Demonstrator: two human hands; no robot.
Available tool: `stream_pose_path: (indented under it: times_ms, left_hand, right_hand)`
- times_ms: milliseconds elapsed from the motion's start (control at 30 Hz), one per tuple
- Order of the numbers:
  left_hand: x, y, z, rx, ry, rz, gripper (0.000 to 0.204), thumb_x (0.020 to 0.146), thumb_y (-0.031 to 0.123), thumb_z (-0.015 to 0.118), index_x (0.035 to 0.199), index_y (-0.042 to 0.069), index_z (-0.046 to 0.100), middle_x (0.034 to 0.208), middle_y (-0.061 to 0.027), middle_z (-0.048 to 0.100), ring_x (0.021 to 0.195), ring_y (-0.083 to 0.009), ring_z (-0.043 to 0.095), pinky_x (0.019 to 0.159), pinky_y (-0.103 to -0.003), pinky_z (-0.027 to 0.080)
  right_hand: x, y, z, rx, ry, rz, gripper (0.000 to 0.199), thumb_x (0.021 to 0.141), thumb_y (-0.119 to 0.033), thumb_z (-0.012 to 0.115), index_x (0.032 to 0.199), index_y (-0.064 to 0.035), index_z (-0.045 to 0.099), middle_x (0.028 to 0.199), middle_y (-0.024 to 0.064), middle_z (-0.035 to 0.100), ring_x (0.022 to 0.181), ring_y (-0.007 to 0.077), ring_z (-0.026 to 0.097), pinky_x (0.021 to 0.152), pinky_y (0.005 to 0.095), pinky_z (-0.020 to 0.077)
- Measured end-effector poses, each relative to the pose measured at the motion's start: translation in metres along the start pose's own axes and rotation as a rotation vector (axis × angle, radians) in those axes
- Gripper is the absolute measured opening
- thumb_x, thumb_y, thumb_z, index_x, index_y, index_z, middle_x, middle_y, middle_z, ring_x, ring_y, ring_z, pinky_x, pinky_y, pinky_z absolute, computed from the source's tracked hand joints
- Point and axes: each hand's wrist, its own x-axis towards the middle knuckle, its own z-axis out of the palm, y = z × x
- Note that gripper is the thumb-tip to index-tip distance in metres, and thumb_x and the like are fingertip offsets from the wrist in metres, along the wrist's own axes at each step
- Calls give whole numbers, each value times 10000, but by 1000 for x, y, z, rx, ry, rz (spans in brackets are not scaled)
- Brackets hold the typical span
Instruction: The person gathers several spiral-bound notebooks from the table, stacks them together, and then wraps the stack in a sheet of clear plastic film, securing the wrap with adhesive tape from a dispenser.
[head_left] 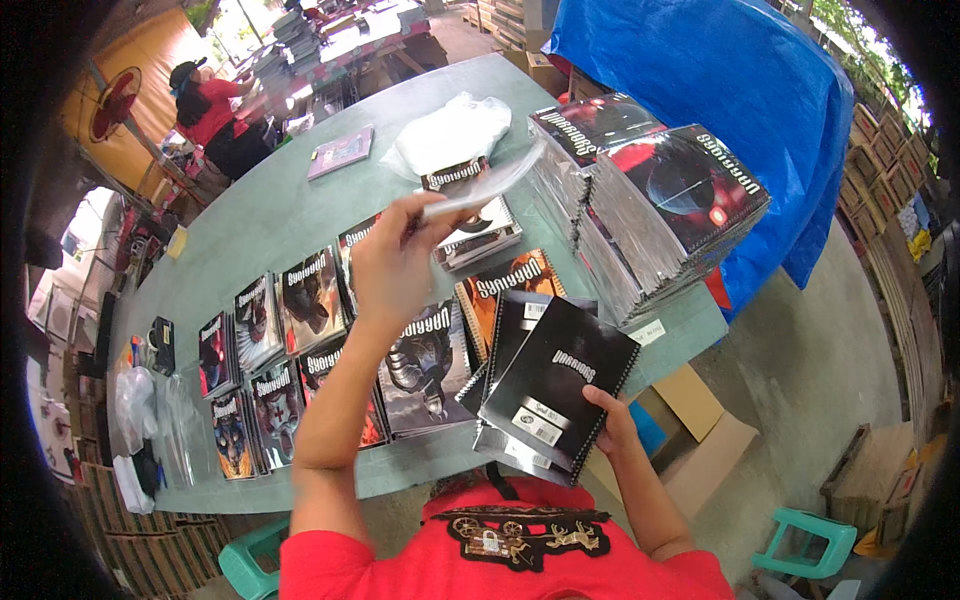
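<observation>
My left hand (400,250), slightly blurred, is raised over the middle of the table with its fingers pinched on a clear plastic sleeve (495,180). The sleeve points toward the tall stacks of notebooks. My right hand (612,425) grips the lower right edge of a black spiral notebook (562,385), its label side up, thumb on top. More dark notebooks (515,325) lie fanned beneath it at the table's near edge; how many my right hand holds cannot be told. Beside them is an orange-covered spiral notebook (500,290), partly covered.
Rows of illustrated notebooks (310,300) fill the table's left half. Tall notebook stacks (680,200) stand at the right, a white plastic bag (450,135) behind. A blue tarp (700,80), an opened carton (700,430) and green stools (805,545) surround the table. Another person (215,115) works far left.
</observation>
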Motion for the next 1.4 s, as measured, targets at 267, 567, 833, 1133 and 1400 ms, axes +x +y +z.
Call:
stream_pose_path:
  times_ms: [267,567,833,1133,1400]
  left_hand:
    - [-139,-47,2,16,-1163,462,346,633,-48,486,958,34,570,1090,-120,551,1182,-285,406,1044,-452,236]
    - [-154,-74,-84,-77,-472,-180,689,773,412,617,1263,9,346,1189,-200,437,1070,-294,454,930,-389,346]
    - [-313,-118,-356,-418,-271,-787,826,748,451,637,1308,-9,239,1226,-124,449,1098,-199,443,933,-326,352]
    - [-487,-185,-606,-378,275,-794,775,511,91,808,1184,-6,436,1123,-92,536,1040,-202,502,930,-330,373]
    - [-476,-312,-745,-563,616,-395,1037,432,148,858,1301,23,306,1153,-94,489,1051,-216,480,911,-326,378]
  right_hand:
    - [6,-3,-5,140,-113,58,526,772,-323,632,1170,-22,466,1073,115,571,936,263,574,840,389,462]
    - [-51,19,68,-54,-108,-122,554,656,-170,640,1143,28,464,1060,156,562,932,285,569,841,408,463]
    - [-90,265,247,-124,-456,455,537,739,-271,644,1164,0,461,1095,148,553,980,289,549,877,407,434]
    - [-166,531,419,-725,-798,342,555,674,-184,756,1120,-11,475,1052,94,560,953,175,521,834,320,418]
    - [-122,652,556,-602,-1130,-229,1017,465,-152,854,1297,-65,276,1173,96,459,1065,203,472,905,303,399]
